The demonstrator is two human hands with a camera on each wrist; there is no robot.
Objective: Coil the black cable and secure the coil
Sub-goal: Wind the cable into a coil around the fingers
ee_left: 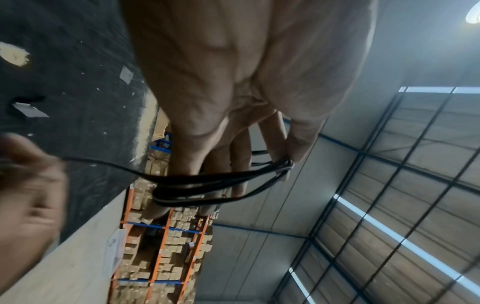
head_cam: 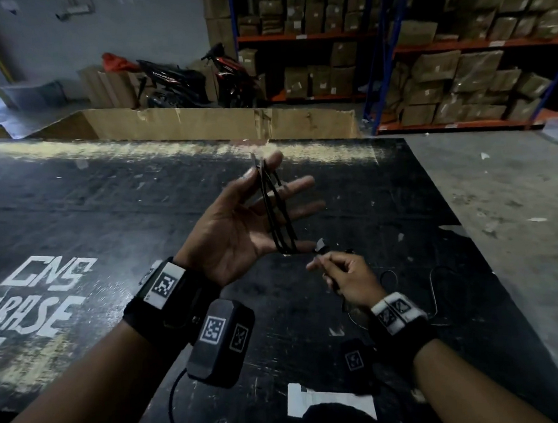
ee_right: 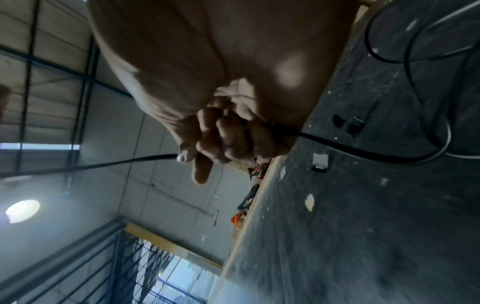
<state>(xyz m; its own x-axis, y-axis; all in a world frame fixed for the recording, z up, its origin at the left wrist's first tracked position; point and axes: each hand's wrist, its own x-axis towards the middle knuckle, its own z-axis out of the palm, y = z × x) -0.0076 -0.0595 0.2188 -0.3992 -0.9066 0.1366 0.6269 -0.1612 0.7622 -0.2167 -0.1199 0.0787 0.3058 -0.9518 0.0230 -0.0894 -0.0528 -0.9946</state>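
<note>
The black cable [head_cam: 276,211] is wound in several long loops across my upturned left hand [head_cam: 239,226], running from the thumb side down to the little finger. The fingers are spread and nearly straight. In the left wrist view the thumb pins the loops [ee_left: 207,185] against the index finger. Just below and to the right, my right hand [head_cam: 343,276] grips the free run of cable in curled fingers [ee_right: 228,139]. From that fist the cable [ee_right: 350,152] trails onto the table, where the slack [head_cam: 434,287] lies in loose curves.
The black tabletop [head_cam: 140,203] carries white lettering at the left, and its right edge runs diagonally beside my right arm. A white paper [head_cam: 328,401] lies at the near edge. An open cardboard box [head_cam: 220,123], motorbikes and shelves of cartons [head_cam: 458,69] stand beyond.
</note>
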